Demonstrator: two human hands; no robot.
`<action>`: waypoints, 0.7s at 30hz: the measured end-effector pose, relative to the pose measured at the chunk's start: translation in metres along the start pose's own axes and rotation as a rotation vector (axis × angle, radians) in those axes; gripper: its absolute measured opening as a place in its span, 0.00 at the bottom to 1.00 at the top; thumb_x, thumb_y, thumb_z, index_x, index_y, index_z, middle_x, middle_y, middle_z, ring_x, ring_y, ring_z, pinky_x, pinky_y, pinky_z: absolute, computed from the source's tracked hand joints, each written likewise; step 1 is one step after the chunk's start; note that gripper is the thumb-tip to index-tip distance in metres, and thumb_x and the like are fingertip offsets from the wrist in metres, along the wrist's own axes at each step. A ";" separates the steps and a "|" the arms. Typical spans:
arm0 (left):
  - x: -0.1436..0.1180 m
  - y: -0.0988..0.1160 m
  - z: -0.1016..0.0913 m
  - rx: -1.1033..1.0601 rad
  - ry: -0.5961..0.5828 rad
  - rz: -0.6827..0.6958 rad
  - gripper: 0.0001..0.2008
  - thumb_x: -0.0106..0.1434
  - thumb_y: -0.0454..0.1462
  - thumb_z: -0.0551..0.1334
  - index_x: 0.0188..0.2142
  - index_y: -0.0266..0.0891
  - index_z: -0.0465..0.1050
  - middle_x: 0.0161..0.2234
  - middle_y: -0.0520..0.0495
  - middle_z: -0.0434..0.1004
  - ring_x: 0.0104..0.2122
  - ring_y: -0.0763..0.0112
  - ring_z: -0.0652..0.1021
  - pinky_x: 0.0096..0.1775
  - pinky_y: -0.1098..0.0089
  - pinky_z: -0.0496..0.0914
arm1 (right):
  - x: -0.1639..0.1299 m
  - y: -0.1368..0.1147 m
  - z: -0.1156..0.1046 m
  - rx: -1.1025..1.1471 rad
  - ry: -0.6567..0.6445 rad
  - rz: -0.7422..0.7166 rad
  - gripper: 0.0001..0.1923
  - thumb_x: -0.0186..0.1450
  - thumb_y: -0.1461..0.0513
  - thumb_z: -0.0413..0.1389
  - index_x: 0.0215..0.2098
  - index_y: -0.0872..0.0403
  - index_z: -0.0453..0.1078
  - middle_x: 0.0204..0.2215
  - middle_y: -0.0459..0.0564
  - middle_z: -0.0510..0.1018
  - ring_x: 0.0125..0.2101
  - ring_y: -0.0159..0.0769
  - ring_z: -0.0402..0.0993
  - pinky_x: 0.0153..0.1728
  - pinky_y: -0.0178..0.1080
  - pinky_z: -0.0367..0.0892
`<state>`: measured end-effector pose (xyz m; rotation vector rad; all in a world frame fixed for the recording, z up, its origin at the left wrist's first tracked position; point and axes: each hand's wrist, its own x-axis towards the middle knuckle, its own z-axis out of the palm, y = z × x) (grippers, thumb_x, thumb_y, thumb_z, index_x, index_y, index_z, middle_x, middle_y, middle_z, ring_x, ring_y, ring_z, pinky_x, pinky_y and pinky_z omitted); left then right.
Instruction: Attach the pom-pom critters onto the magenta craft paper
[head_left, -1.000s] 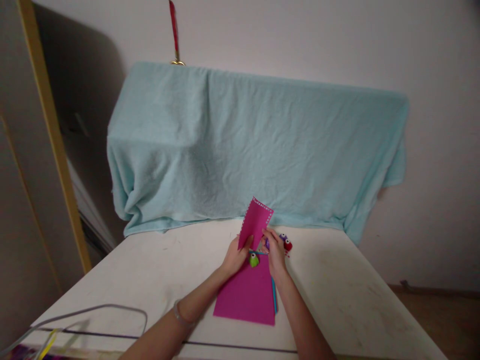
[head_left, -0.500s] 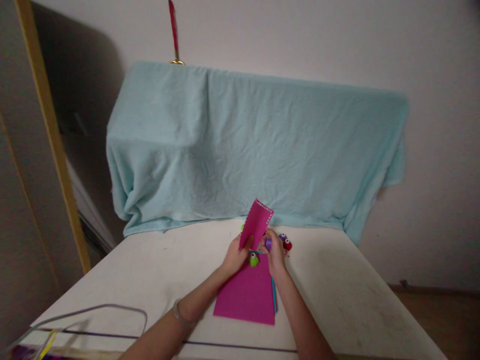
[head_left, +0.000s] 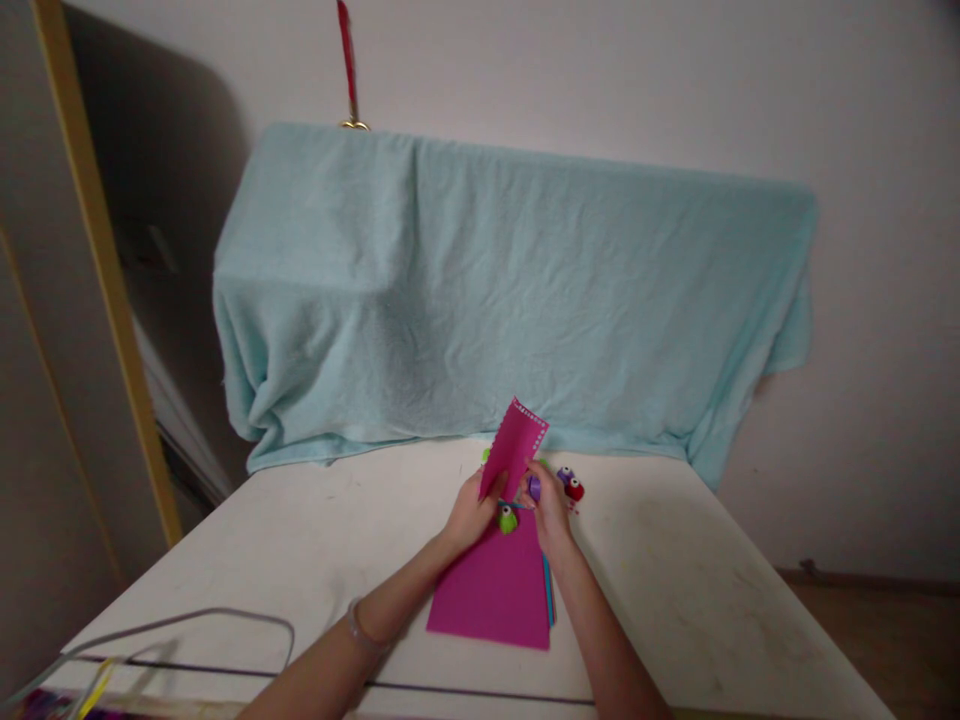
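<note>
Left hand (head_left: 471, 512) pinched the magenta strip (head_left: 516, 448), tilted up toward one o'clock. Right hand (head_left: 550, 508) closed around a purple punch (head_left: 534, 487) at the strip's edge, above the magenta sheets (head_left: 495, 592).

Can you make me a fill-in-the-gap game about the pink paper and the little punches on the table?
1. The left hand holds up a pink paper strip with tiny ____ punched along its top edge.
2. The right hand grips a small ____ craft punch.
3. A green craft punch sits on the flat ____ paper sheet.
4. Behind the white table hangs a light ____ cloth.

Missing words: holes; purple; pink; blue
</note>
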<state>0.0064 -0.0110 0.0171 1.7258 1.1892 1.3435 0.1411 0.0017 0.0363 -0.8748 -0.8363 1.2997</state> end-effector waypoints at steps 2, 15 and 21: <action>0.000 0.000 0.000 -0.007 -0.003 0.002 0.20 0.70 0.49 0.51 0.38 0.39 0.74 0.36 0.46 0.78 0.38 0.62 0.75 0.46 0.64 0.69 | 0.000 0.003 -0.001 -0.051 -0.017 -0.005 0.15 0.55 0.53 0.62 0.23 0.52 0.64 0.15 0.38 0.65 0.13 0.24 0.50 0.16 0.33 0.44; 0.002 0.000 -0.007 -0.023 0.348 -0.020 0.22 0.69 0.52 0.55 0.48 0.36 0.73 0.45 0.39 0.80 0.47 0.59 0.77 0.53 0.60 0.67 | 0.005 0.009 -0.006 -0.330 0.072 -0.236 0.18 0.56 0.49 0.63 0.20 0.51 0.64 0.15 0.40 0.66 0.16 0.29 0.59 0.18 0.33 0.55; 0.008 0.004 -0.013 -0.085 0.487 -0.031 0.23 0.71 0.53 0.52 0.50 0.38 0.71 0.48 0.42 0.79 0.49 0.63 0.76 0.55 0.64 0.66 | 0.006 0.011 -0.010 -0.363 0.059 -0.265 0.18 0.57 0.49 0.62 0.21 0.51 0.63 0.15 0.40 0.66 0.17 0.30 0.60 0.19 0.33 0.55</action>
